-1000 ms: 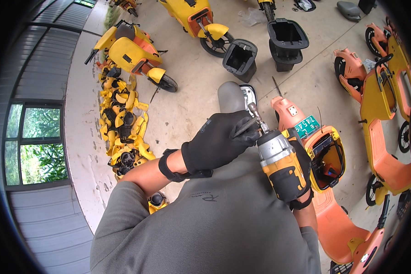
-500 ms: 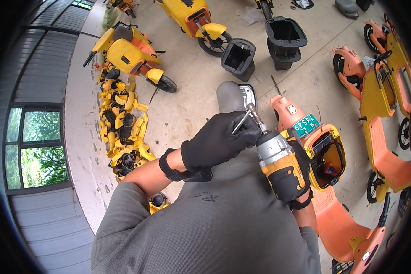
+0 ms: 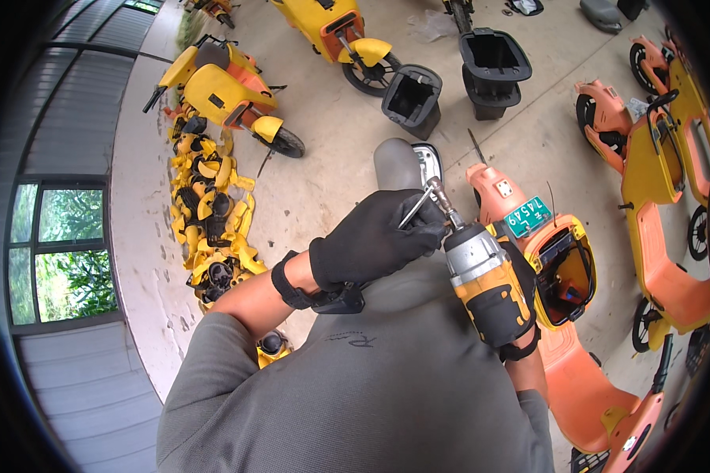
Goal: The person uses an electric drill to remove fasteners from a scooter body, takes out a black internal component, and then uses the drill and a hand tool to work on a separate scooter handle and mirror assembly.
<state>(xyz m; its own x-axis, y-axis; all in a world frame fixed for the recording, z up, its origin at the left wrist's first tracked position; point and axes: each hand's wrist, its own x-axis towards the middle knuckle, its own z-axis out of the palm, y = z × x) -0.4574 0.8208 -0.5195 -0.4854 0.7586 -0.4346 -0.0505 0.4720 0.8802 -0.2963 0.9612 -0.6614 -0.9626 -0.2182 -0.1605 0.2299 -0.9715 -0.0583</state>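
Observation:
My left hand (image 3: 386, 236), in a black glove, is closed with its fingers pinched round a thin silver rod (image 3: 416, 210). The rod's upper end meets the socket (image 3: 437, 188) at the tip of a yellow and black cordless impact driver (image 3: 487, 288). The fingertips are right beside the driver's shaft. My right hand (image 3: 524, 264), also black-gloved, grips the driver from its far side; most of that hand is hidden behind the tool body. Just beyond the hands lies a grey scooter seat (image 3: 396, 165), its underside bracket showing at the right.
Right of the driver stands an orange scooter body (image 3: 560, 370) with an open yellow-rimmed compartment (image 3: 538, 264). Black bins (image 3: 426, 118) stand ahead. Yellow scooters (image 3: 233, 98) and a heap of yellow parts (image 3: 213, 205) are at left; more orange-yellow scooters (image 3: 647, 213) line the right.
Almost nothing differs. My left hand and the rod have shifted very slightly up and left, while the driver stays nearly in place.

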